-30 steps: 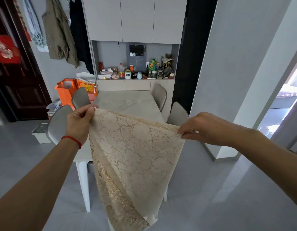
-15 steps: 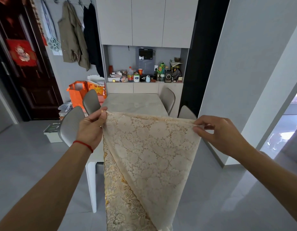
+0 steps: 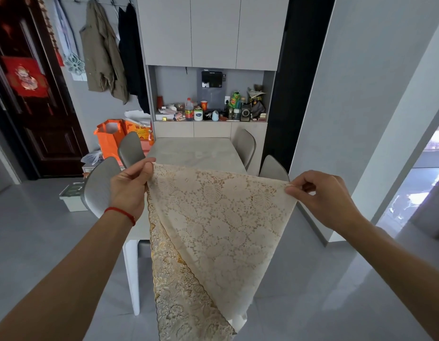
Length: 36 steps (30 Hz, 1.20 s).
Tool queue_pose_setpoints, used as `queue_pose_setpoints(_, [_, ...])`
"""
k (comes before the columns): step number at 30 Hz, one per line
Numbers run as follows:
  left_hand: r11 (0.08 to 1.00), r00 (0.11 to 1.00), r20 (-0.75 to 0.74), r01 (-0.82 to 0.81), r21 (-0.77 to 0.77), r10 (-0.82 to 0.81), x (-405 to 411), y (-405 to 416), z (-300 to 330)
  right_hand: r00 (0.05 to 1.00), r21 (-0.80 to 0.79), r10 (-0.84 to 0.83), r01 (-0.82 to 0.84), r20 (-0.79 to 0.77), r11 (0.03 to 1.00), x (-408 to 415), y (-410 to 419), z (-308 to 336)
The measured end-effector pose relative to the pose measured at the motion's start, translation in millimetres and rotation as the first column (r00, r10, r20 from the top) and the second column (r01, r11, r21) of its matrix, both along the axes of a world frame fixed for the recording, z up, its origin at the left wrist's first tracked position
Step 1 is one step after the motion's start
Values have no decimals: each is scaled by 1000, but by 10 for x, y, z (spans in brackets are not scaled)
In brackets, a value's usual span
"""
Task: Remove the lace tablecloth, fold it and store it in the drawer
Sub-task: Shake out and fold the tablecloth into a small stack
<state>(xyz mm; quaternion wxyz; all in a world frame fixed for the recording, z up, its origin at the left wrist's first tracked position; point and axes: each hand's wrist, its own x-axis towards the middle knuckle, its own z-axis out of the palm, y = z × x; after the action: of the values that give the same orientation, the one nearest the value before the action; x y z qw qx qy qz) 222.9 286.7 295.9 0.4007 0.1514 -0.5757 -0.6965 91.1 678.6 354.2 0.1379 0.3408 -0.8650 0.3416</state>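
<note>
Two hands held the lace tablecloth (image 3: 220,217) up, mid-fold.
Left hand (image 3: 129,188) and right hand (image 3: 321,195) pinched its top corners; next, probably bring them together.

Bare forearms — red string bracelet (image 3: 121,214)

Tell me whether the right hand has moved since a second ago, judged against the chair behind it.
Yes. The right hand pinching the lace tablecloth has shifted rightward: earlier it overlapped the near right chair, and now it sits clear to that chair's right, spreading the cloth wider.
</note>
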Motion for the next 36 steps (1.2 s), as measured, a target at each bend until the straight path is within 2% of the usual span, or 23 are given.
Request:
queue_pose_setpoints(3, [1000,1000,5,-21,4,21,-4,21,71,999,-76,-43,44,10,996,-17,-27,-18])
queue_pose_setpoints(6, [999,999,47,-4,45,2,-27,44,164,998,-155,5,4,56,988,-28,-42,-3])
queue_pose_setpoints(10, [996,993,118,10,93,-21,-115,230,395,998,-110,57,-58,-14,992,12,-145,45])
queue_pose_setpoints(11, [999,988,156,8,49,-15,-155,300,456,997,-113,69,-73,-38,991,34,-197,70])
queue_pose_setpoints(12, [997,975,221,26,-70,-10,-178,388,520,995,-121,82,-88,-61,989,57,-253,101])
queue_pose_setpoints(13, [965,957,291,83,-249,-7,-188,505,572,993,-133,93,-103,-79,986,81,-315,136])
queue_pose_setpoints(14, [885,937,350,169,-433,-8,-196,643,605,990,-144,110,-123,-93,982,108,-382,177])
queue_pose_setpoints(16, [628,893,450,358,-691,-13,-215,989,629,976,-139,179,-196,-127,971,171,-523,271])
queue_pose_setpoints(17, [520,871,491,427,-740,-16,-218,1172,646,962,-127,230,-249,-148,960,216,-611,304])
queue_pose_setpoints(18, [451,848,529,482,-751,-24,-219,1310,658,943,-111,283,-304,-175,946,260,-705,326])
queue_pose_setpoints(19, [430,832,552,518,-739,-53,-251,1426,651,924,-92,324,-347,-202,933,290,-776,327])
queue_pose_setpoints(21, [459,839,538,510,-727,-80,-332,1573,611,901,-62,356,-381,-247,922,300,-858,287])
queue_pose_setpoints(24, [484,872,485,398,-779,64,-428,1534,542,929,-149,323,-350,-180,925,210,-817,1])
queue_pose_setpoints(26, [571,878,458,308,-761,137,-472,1421,505,966,-189,259,-251,15,949,161,-705,-418])
queue_pose_setpoints(28, [677,893,421,212,-705,158,-510,1303,529,944,-112,167,-141,285,984,164,-549,-1039])
queue_pose_setpoints(30, [752,918,369,139,-645,147,-518,1178,655,844,122,2,-80,537,989,186,-314,-1818])
queue_pose_setpoints(32, [826,939,336,136,-547,68,-511,1041,855,685,292,-166,-71,710,954,266,-33,-2544])
queue_pose_setpoints(34, [894,960,281,125,-430,0,-497,907,1081,540,343,-288,-2,791,939,328,251,-3062])
queue_pose_setpoints(36, [947,981,184,118,-300,-64,-483,790,1295,388,319,-357,160,850,934,323,454,-3281])
